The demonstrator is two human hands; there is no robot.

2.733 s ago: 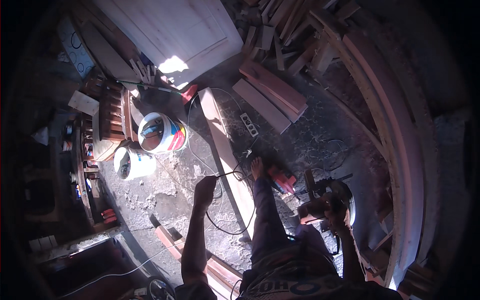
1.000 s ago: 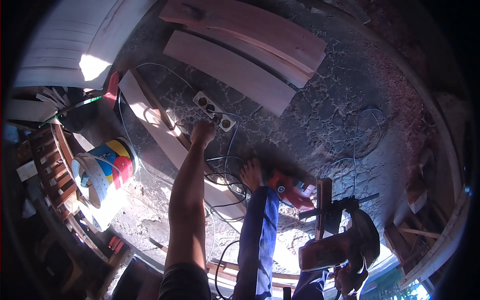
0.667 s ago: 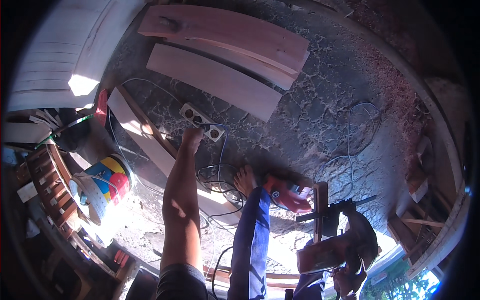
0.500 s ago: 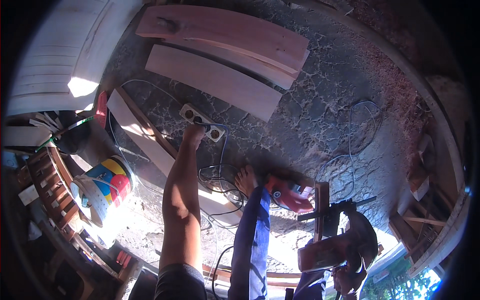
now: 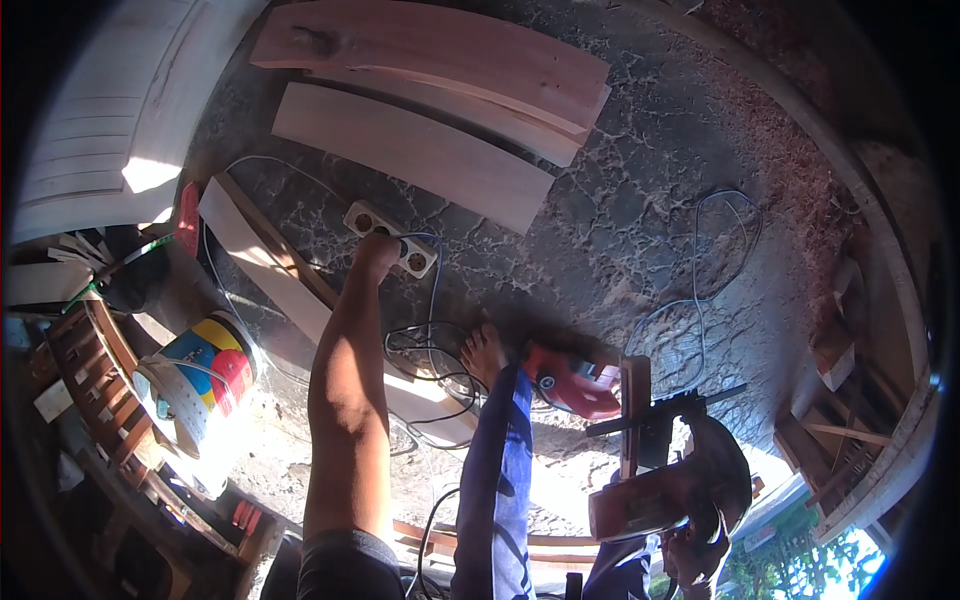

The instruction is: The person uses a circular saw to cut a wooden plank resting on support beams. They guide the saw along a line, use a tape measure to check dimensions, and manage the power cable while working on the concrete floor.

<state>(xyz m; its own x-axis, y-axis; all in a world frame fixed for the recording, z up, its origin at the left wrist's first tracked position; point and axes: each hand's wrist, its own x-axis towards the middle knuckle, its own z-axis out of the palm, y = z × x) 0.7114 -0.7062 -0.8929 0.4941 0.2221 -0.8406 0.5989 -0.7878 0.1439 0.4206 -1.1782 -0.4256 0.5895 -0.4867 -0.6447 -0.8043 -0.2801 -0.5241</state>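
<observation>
My left arm reaches down to a pale multi-socket power strip (image 5: 362,217) on the floor. There my left hand (image 5: 379,256) is closed on a dark plug (image 5: 383,232) at the middle of the strip, mostly hidden by the fingers. At lower right my right hand (image 5: 700,553), in shadow, is wrapped round the handle of a dark handheld power tool, which looks like a circular saw (image 5: 640,503). A black bar and a wooden strip stick out from the tool. Below it on the floor lies a red power tool (image 5: 575,380), beside my bare foot (image 5: 484,352).
Wide planks (image 5: 415,150) lie at the far side, and a narrow board (image 5: 265,250) runs beside the strip. Looped cords (image 5: 432,385) surround my foot. A colourful bucket (image 5: 205,365) stands at left near a wooden slatted piece (image 5: 98,375). Wood shavings (image 5: 770,170) cover the far right.
The view has shifted slightly, so the floor things sit a little further left and up. My left hand stays at the plug, and my right hand still holds the saw.
</observation>
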